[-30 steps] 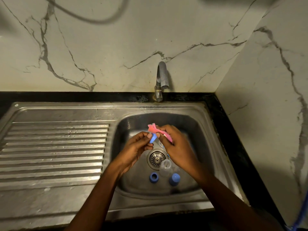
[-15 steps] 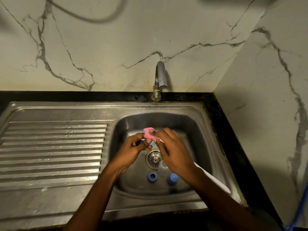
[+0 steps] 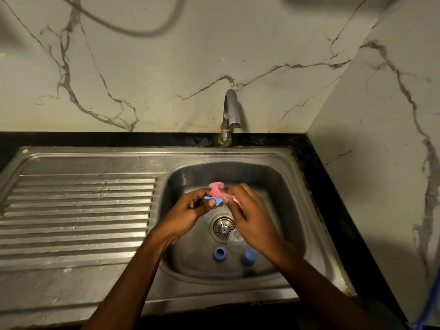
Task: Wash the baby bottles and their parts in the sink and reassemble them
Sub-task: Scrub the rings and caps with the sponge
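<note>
Pink sponge (image 3: 217, 191), blue ring (image 3: 219, 254), white grey-veined wall (image 3: 166, 67)

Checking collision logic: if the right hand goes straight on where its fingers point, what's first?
The right hand pinches the pink scrubber, so that comes first. Right behind it is the left hand, which holds a small blue part. Depth is unclear, but they look nearly touching.

A curved chrome tap (image 3: 230, 115) rises from the black countertop (image 3: 95, 138), its spout turned toward the viewer. Behind it stands a white marble wall (image 3: 166, 67) with grey veins, and a matching side wall (image 3: 381, 139) meets it at the right. A blurred grey cord (image 3: 142, 33) loops across the top. A blue hose (image 3: 432, 298) crosses the lower right corner.
</note>
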